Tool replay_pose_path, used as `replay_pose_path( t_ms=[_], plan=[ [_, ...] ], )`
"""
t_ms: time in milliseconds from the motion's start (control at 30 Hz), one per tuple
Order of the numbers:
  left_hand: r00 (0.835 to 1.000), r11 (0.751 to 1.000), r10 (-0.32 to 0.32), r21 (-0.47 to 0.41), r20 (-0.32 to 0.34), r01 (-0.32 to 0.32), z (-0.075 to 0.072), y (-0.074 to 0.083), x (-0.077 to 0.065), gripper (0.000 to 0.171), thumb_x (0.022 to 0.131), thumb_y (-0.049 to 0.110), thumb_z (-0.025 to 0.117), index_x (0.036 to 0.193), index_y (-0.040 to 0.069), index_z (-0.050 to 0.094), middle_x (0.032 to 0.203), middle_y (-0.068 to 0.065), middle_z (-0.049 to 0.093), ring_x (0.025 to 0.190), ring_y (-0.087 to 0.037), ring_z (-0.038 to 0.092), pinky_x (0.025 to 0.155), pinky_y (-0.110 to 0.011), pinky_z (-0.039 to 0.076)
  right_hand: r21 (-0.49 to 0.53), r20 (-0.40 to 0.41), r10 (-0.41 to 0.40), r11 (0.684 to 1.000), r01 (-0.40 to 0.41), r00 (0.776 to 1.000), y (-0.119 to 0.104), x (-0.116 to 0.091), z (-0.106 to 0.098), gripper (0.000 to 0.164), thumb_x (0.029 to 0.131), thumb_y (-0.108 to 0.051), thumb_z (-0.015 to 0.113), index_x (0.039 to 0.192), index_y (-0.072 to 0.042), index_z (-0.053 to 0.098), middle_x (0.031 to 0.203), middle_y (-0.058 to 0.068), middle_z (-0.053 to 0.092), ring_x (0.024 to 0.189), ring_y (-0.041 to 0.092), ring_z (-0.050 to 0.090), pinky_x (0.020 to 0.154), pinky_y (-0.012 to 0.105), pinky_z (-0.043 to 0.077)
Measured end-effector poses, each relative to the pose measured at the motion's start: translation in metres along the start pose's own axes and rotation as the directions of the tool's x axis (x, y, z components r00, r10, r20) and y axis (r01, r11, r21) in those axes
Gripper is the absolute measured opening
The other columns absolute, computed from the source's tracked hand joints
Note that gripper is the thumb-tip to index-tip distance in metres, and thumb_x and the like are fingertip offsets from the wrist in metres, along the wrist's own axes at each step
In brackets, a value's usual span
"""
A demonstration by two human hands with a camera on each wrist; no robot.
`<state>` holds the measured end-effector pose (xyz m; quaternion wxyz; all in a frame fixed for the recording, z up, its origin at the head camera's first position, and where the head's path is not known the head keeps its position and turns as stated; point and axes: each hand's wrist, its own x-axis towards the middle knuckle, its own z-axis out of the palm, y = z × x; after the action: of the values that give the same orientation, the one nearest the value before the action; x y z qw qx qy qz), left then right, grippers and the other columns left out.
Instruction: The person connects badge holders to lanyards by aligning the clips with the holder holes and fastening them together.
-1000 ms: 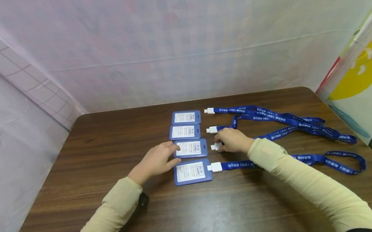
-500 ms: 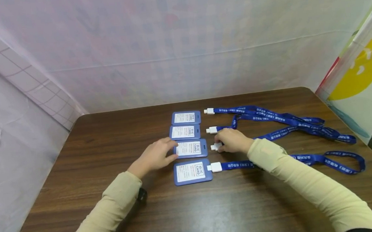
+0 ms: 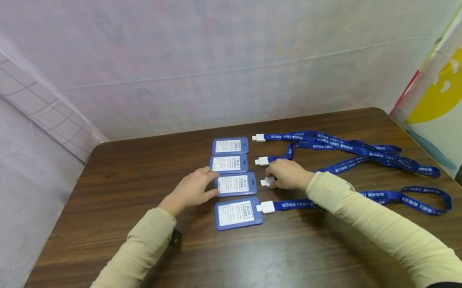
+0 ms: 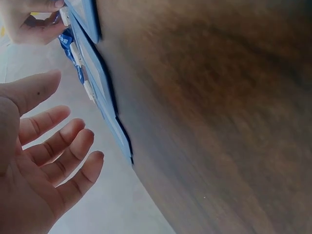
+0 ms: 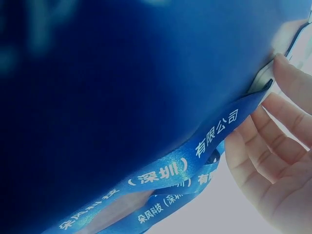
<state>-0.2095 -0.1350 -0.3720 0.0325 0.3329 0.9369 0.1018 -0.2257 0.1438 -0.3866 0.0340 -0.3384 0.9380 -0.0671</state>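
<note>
In the head view my left hand (image 3: pixel 191 188) is beside the left edge of the third blue ID card holder (image 3: pixel 236 185) from the back, fingertips right at its edge. The left wrist view has those fingers loosely bent with nothing between them. With thumb and fingers, my right hand (image 3: pixel 288 174) pinches the white clip (image 3: pixel 264 183) of a blue lanyard; its printed strap (image 5: pixel 214 134) runs away from the fingers in the right wrist view. A small gap separates this clip from the third holder. The nearest holder (image 3: pixel 239 213) has a white lanyard clip (image 3: pixel 267 207) at its slot.
Behind lie two more card holders (image 3: pixel 230 146) in the same column. To their right, two lanyards with white clips (image 3: pixel 262 161) lie apart from them. Straps (image 3: pixel 361 147) spread over the right side of the brown wooden table (image 3: pixel 240 261). A pale cloth hangs behind.
My left hand has drawn back slightly to the left from over the third card holder. The right hand keeps its pinch on the clip in the same place.
</note>
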Motion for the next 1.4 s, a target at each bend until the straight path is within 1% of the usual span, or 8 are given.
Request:
replay_pose_path(
  t_ms=[167, 300, 433, 700, 800, 1033, 1233, 1400],
  plan=[
    [1.0, 1.0, -0.01, 0.006, 0.027, 0.01, 0.0, -0.002, 0.004, 0.043, 0.083, 0.024, 0.067, 0.118, 0.002, 0.057, 0.113, -0.014, 0.056, 0.102, -0.027, 0.054, 0.086, -0.041, 0.047, 0.004, 0.01, 0.0, 1.0, 0.0, 1.0, -0.001, 0.0, -0.001, 0.019, 0.073, -0.02, 0.075, 0.085, -0.007, 0.068, 0.082, 0.005, 0.063, 0.076, 0.023, 0.059, 0.07, 0.037, 0.05],
    [0.997, 0.999, -0.033, 0.001, 0.065, 0.033, 0.001, -0.002, 0.008, 0.045, 0.084, 0.025, 0.067, 0.121, 0.002, 0.056, 0.119, -0.015, 0.054, 0.108, -0.028, 0.052, 0.09, -0.042, 0.045, -0.002, 0.005, -0.004, 1.0, 0.004, 1.0, -0.001, 0.0, -0.001, 0.018, 0.073, -0.02, 0.076, 0.083, -0.007, 0.068, 0.08, 0.004, 0.062, 0.075, 0.022, 0.058, 0.069, 0.037, 0.05],
    [0.994, 0.999, -0.044, 0.017, 0.099, 0.043, 0.003, -0.004, 0.011, 0.048, 0.084, 0.028, 0.067, 0.123, 0.003, 0.055, 0.122, -0.015, 0.053, 0.11, -0.028, 0.051, 0.092, -0.042, 0.043, 0.0, 0.003, -0.001, 1.0, 0.001, 1.0, 0.0, 0.001, 0.0, 0.018, 0.073, -0.02, 0.076, 0.083, -0.008, 0.068, 0.079, 0.003, 0.062, 0.074, 0.021, 0.058, 0.068, 0.036, 0.05],
    [0.99, 0.998, -0.038, 0.045, 0.137, 0.032, 0.005, -0.004, 0.018, 0.055, 0.081, 0.032, 0.069, 0.124, 0.001, 0.054, 0.117, -0.013, 0.054, 0.105, -0.027, 0.052, 0.088, -0.04, 0.045, 0.005, -0.003, -0.005, 1.0, 0.005, 1.0, 0.0, 0.0, -0.001, 0.016, 0.072, -0.019, 0.076, 0.08, -0.008, 0.067, 0.077, 0.003, 0.061, 0.072, 0.02, 0.057, 0.067, 0.036, 0.049],
    [0.986, 0.997, -0.047, 0.062, 0.158, 0.038, 0.005, -0.003, 0.02, 0.057, 0.08, 0.034, 0.069, 0.125, 0.001, 0.054, 0.116, -0.013, 0.054, 0.104, -0.027, 0.052, 0.087, -0.041, 0.046, 0.007, -0.007, -0.009, 1.0, 0.009, 1.0, 0.0, 0.0, -0.001, 0.016, 0.072, -0.019, 0.076, 0.079, -0.009, 0.067, 0.076, 0.003, 0.061, 0.072, 0.02, 0.057, 0.067, 0.036, 0.049],
    [0.981, 0.996, -0.049, 0.088, 0.19, 0.033, 0.005, -0.002, 0.021, 0.059, 0.08, 0.034, 0.069, 0.125, -0.001, 0.053, 0.114, -0.016, 0.051, 0.102, -0.028, 0.051, 0.085, -0.041, 0.046, 0.005, 0.004, 0.0, 1.0, 0.0, 1.0, -0.001, 0.001, -0.001, 0.018, 0.073, -0.02, 0.076, 0.084, -0.007, 0.068, 0.079, 0.003, 0.062, 0.074, 0.02, 0.057, 0.069, 0.036, 0.049],
    [0.979, 0.995, -0.052, 0.094, 0.196, 0.034, 0.005, -0.002, 0.022, 0.056, 0.079, 0.035, 0.071, 0.119, -0.002, 0.057, 0.111, -0.015, 0.05, 0.098, -0.027, 0.051, 0.082, -0.04, 0.047, 0.01, 0.0, -0.01, 1.0, 0.01, 1.0, 0.0, 0.0, 0.0, 0.018, 0.073, -0.02, 0.076, 0.082, -0.007, 0.068, 0.078, 0.003, 0.062, 0.073, 0.02, 0.058, 0.068, 0.035, 0.05],
    [0.98, 0.995, -0.053, 0.094, 0.191, 0.035, 0.005, -0.002, 0.023, 0.053, 0.078, 0.036, 0.072, 0.114, -0.001, 0.059, 0.11, -0.014, 0.05, 0.096, -0.026, 0.051, 0.081, -0.039, 0.047, 0.012, 0.002, -0.009, 1.0, 0.009, 1.0, 0.0, 0.0, -0.001, 0.019, 0.073, -0.021, 0.076, 0.084, -0.007, 0.069, 0.08, 0.004, 0.063, 0.075, 0.021, 0.059, 0.069, 0.036, 0.05]
  ],
)
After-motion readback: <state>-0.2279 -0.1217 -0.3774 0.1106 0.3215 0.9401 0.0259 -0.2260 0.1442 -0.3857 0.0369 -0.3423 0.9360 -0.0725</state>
